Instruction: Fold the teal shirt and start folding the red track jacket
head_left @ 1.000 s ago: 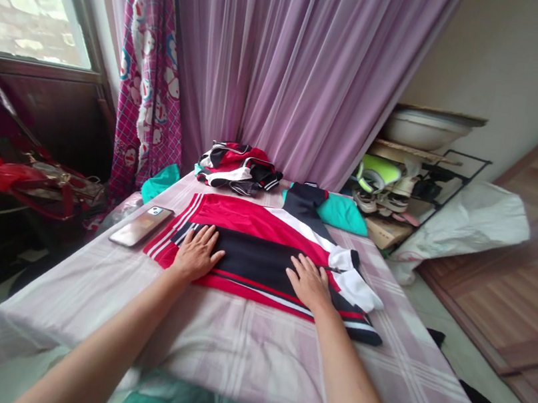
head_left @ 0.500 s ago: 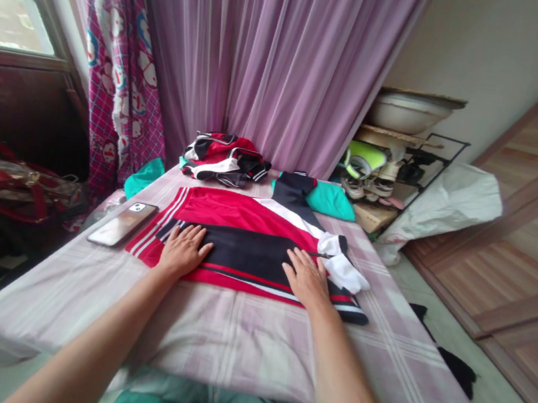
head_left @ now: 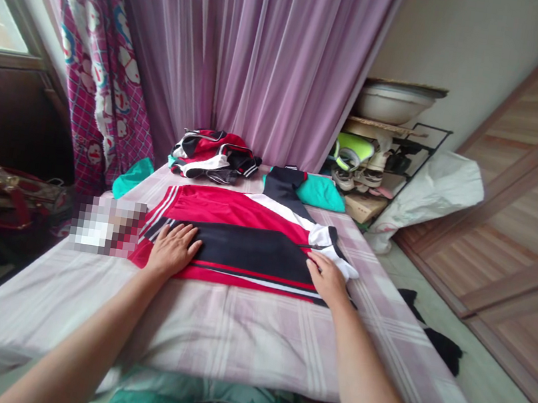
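A red, navy and white track jacket [head_left: 248, 208] lies flat on the table, its navy sleeve [head_left: 247, 247] folded across the red body. My left hand [head_left: 171, 249] rests palm down near the striped cuff, fingers spread, with nothing held. Over by the white collar part [head_left: 341, 263], my right hand [head_left: 328, 279] lies on the right end of the folded navy fabric. Its fingers are stretched out and the thumb is partly hidden. The second navy sleeve [head_left: 283, 190] points away toward the back of the table.
A plaid cloth covers the table [head_left: 229, 330]. At the back sit a crumpled heap of red, black and white clothing [head_left: 217, 157] and a teal garment [head_left: 323, 193]. A pixelated patch hides something at the left. A shoe rack [head_left: 379, 171] and white sack [head_left: 435, 192] stand right.
My right hand has slid right along the navy fabric to the collar end. The left hand stays on the cuff end. The view has shifted slightly to the right.
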